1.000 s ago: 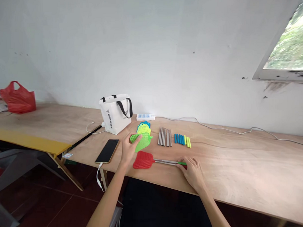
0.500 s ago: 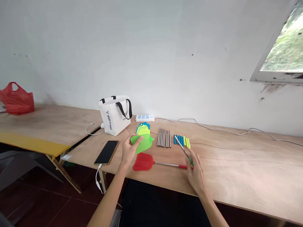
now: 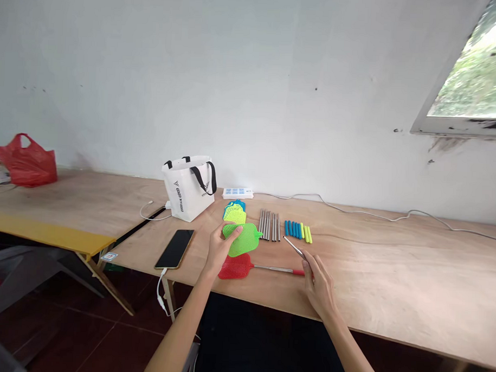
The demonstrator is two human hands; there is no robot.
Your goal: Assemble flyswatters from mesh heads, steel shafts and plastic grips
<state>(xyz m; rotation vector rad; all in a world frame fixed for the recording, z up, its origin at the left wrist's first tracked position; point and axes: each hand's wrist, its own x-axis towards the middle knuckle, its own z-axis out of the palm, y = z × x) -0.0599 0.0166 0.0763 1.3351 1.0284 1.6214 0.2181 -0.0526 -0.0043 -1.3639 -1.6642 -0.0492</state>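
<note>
My left hand (image 3: 219, 247) is closed on the edge of a green fly swatter head (image 3: 244, 240), its short stem pointing right. In my right hand (image 3: 318, 280) is a thin metal rod (image 3: 293, 245), its bare end tilted up and left towards the green head; the two are apart. My fingers hide the rod's other end. Below them on the table lies a red fly swatter (image 3: 236, 266) with a metal shaft and red grip. Behind are yellow and blue swatter heads (image 3: 234, 212), several metal rods (image 3: 270, 226) in a row, and several blue and yellow handle grips (image 3: 298, 231).
A phone (image 3: 175, 249) on a white cable lies left on the wooden table (image 3: 391, 278). Behind it stands a white bag (image 3: 190, 192) with black handles, beside a power strip (image 3: 237, 193). A cord runs along the wall. A red plastic bag (image 3: 28, 162) sits far left.
My left hand has moved the green head rightwards. My right hand has lowered the rod's tip and shifted its hold, so the green grip seen on the rod before is now covered by fingers.
</note>
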